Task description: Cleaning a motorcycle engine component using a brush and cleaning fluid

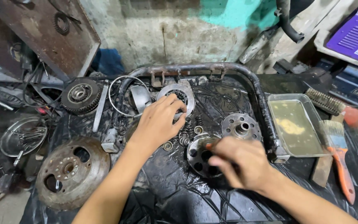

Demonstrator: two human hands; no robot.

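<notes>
Left hand (159,121) reached far over black, wrinkled plastic sheet (170,195), fingers curled and pinching the near rim of a flat, shiny steel disc (178,96) w/ a toothed centre hole, lying mid-far on the sheet. Right hand (242,162) was blurred, closed round a thin tool, prob. a brush w/ orange handle; only its tip showed at the thumb. Beneath it sat a round grey hub (200,157) w/ dark round holes, half hidden by the fingers, near centre. Just far-right of it, a second hub (241,127), dull cast metal w/ a centre boss. Small springs and washers (182,137) lay scattered between the hands. Near left, a rusty, pitted drum (72,171) w/ big cut-outs; far left, a dark toothed basket (81,95). Bent rusty tube frame (212,69) curved round the far side. Right: clear rectangular tray (296,124) of yellowish liquid, orange-handled paintbrush (339,154), wire brush (325,101). Far right corner, a purple box (355,37) w/ white print, cut off by the edge.
</notes>
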